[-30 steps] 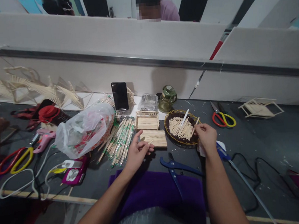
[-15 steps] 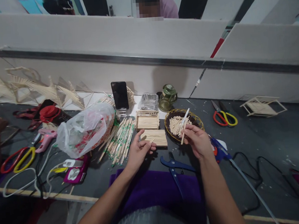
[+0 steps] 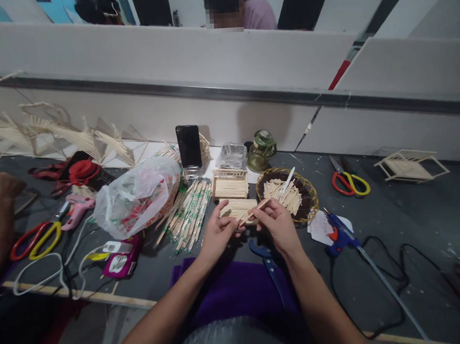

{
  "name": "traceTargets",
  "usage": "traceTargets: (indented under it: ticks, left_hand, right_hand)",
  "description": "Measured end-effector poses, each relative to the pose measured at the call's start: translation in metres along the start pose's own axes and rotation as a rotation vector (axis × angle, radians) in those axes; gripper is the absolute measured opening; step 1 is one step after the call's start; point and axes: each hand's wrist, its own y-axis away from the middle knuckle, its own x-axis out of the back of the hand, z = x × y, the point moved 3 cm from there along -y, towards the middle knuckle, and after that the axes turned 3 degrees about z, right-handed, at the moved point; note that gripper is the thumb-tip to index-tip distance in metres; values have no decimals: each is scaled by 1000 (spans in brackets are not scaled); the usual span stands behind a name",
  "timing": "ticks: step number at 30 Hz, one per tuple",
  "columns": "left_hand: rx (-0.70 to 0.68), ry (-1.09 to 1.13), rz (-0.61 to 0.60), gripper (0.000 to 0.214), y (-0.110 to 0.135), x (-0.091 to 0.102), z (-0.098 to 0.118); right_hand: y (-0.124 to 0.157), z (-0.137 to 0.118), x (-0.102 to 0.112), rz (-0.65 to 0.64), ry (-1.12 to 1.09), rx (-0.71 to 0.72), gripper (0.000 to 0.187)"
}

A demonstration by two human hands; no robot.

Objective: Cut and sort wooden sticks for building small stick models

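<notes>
My left hand [image 3: 218,236] pinches a short wooden stick between thumb and fingers. My right hand [image 3: 279,225], close beside it, is closed on another wooden stick [image 3: 262,205] that slants toward the left fingertips. Whether the two sticks touch is too small to tell. Just beyond my fingers lies a flat panel of sticks [image 3: 236,207] in a row, partly hidden. Behind it stands a small open box of sticks [image 3: 231,186]. A round woven basket [image 3: 314,195] of short cut sticks [image 3: 289,197] and a white pointed tool [image 3: 288,179] is right of it.
A blue-handled cutter [image 3: 274,281] lies below my right hand. A blue glue gun [image 3: 339,233] with a cord and scissors [image 3: 349,183] are to the right. Wrapped chopsticks [image 3: 189,216], a plastic bag [image 3: 134,201] and an upright phone [image 3: 188,146] stand left. Another person's hand [image 3: 0,207] is far left.
My right hand has moved left with its stick, from beside the basket to my left hand. The left hand stays near the panel. The view has shifted slightly.
</notes>
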Motion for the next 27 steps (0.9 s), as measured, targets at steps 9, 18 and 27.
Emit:
traceTargets:
  ticks: [9, 18, 27]
  left_hand:
    - [-5, -14, -42, 76, 2, -1, -2]
    - [-53, -40, -92, 76, 6, -8, 0]
    - [-78, -29, -246, 79, 12, -8, 0]
  right_hand:
    - [4, 2, -6, 12, -31, -24, 28]
    - [14, 16, -8, 3, 26, -124, 28]
    - [17, 22, -10, 38, -236, -258, 27]
